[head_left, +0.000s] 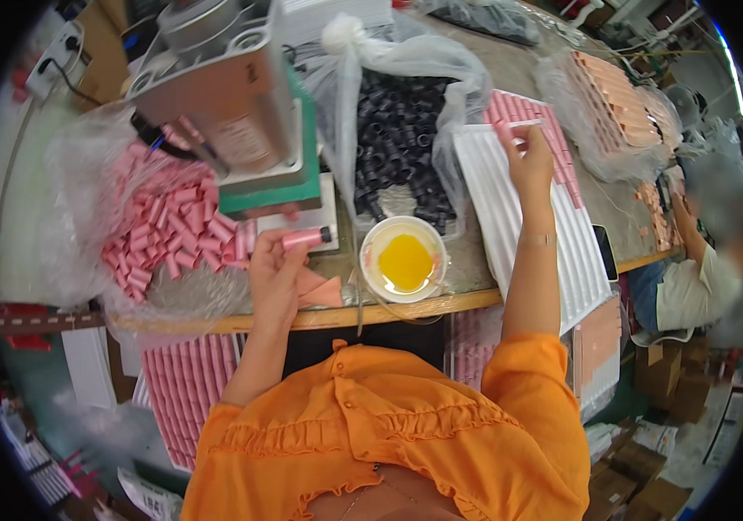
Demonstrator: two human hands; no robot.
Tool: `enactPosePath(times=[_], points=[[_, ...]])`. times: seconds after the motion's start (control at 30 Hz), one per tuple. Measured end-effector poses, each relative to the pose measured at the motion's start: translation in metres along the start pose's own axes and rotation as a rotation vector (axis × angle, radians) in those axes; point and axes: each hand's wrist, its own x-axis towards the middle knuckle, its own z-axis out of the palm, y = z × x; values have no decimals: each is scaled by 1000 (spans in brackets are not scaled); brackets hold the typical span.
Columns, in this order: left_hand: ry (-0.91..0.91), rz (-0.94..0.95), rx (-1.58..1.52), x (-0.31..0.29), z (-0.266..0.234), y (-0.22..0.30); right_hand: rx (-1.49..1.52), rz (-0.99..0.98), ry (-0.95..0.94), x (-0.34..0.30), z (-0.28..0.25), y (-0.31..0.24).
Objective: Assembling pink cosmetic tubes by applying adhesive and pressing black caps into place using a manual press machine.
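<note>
Between the fingers and thumb of my left hand [274, 282] is a pink tube [302, 239] with a black ring-like end, lying roughly level in front of the machine. My right hand [531, 165] reaches to the far end of a white ridged tray [532, 226], its fingers pinched on what looks like a pink tube [503, 135], partly hidden. Rows of pink tubes [567, 169] lie along the tray's far right side. Just right of my left hand stands a white tub [369, 282] holding yellow liquid [404, 263]. An orange-pink piece [323, 291] lies below my left hand.
A metal machine [241, 122] on a green base [276, 198] stands behind my left hand. Loose pink tubes [184, 230] are heaped at left; a clear bag holds black caps [393, 143]. Peach tubes [610, 100] lie far right. Another person [693, 282] sits at the right.
</note>
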Motion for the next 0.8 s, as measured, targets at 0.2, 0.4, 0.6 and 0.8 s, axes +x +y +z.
enactPosePath(times=[0.2, 0.4, 0.6, 0.8], points=[[-131, 9, 46, 0, -4, 7, 282, -511, -516, -140, 10, -141], [-175, -40, 79, -6, -26, 21, 296, -557, -527, -170, 35, -165], [-71, 489, 928, 42, -24, 41, 329, -404, -589, -165, 85, -159], [-54, 429, 1108, 64, -48, 37, 242, -450, -425, -147, 131, -188]])
